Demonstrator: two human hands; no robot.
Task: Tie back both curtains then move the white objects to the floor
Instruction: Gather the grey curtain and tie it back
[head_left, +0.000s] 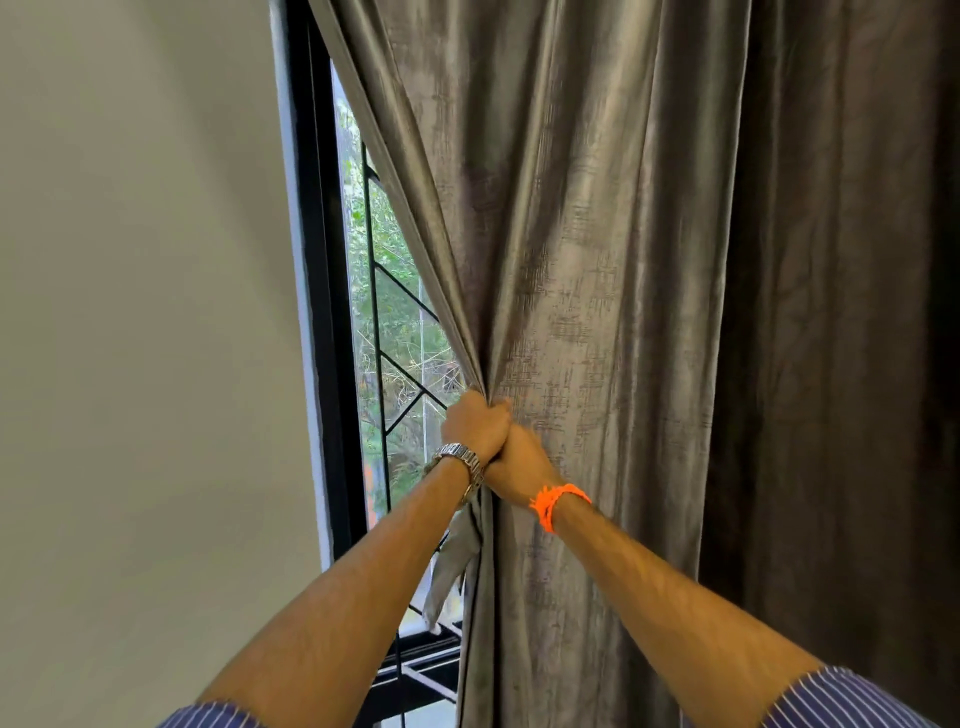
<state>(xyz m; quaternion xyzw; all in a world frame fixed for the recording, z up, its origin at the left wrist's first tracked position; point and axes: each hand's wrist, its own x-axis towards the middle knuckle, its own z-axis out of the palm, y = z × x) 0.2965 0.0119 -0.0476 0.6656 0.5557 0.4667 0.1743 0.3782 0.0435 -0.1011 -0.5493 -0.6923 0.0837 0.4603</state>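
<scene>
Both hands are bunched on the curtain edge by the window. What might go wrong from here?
1. The left hand and right hand both grip the curtain; freeing one to take the grey strip hanging below may let the gathered folds spill.
2. Only the edge is bunched; the wide folds to the right could miss the tie.

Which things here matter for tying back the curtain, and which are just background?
For the job: grey curtain, gripped at its edge by left hand and right hand; loose fabric strip below, possibly the tie.
Background: wall, black window frame, metal grille, wristwatch, orange wrist thread.
</scene>
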